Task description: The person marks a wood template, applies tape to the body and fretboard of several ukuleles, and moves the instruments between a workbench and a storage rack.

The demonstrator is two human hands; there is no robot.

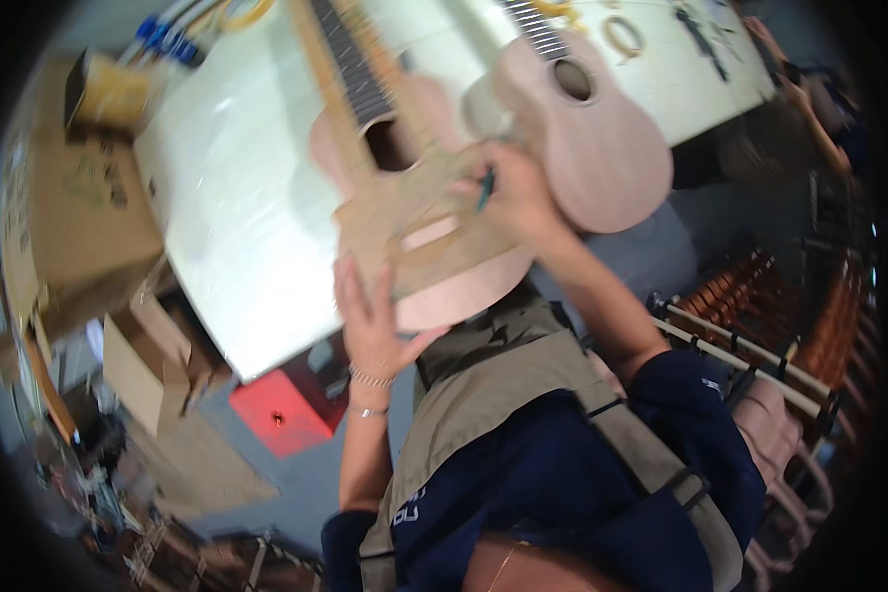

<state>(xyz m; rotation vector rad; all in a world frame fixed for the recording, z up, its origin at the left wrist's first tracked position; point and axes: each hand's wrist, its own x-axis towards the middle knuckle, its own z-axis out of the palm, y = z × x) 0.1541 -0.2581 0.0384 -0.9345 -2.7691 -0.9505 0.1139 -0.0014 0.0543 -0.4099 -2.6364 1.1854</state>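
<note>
A pale unfinished ukulele (462, 296) lies on the white table, with a tan wooden template (375, 222) over its top. The template has long strips beside the dark fretboard and a slot near the lower bout. My left hand (373, 326) rests on the lower left edge of template and body, fingers apart and thumb out. My right hand (518, 202) is closed on a small dark green tool (485, 187) at the template’s right side; its exact kind is blurred. A second unfinished ukulele (602, 158) lies to the right.
Cardboard boxes (89, 217) crowd the left. A red box (281, 409) stands below the white table (227, 276). Rolls of tape and tools (622, 39) lie at the back. Racks of instruments (829, 326) stand at right. Another person’s arm (819, 138) is at upper right.
</note>
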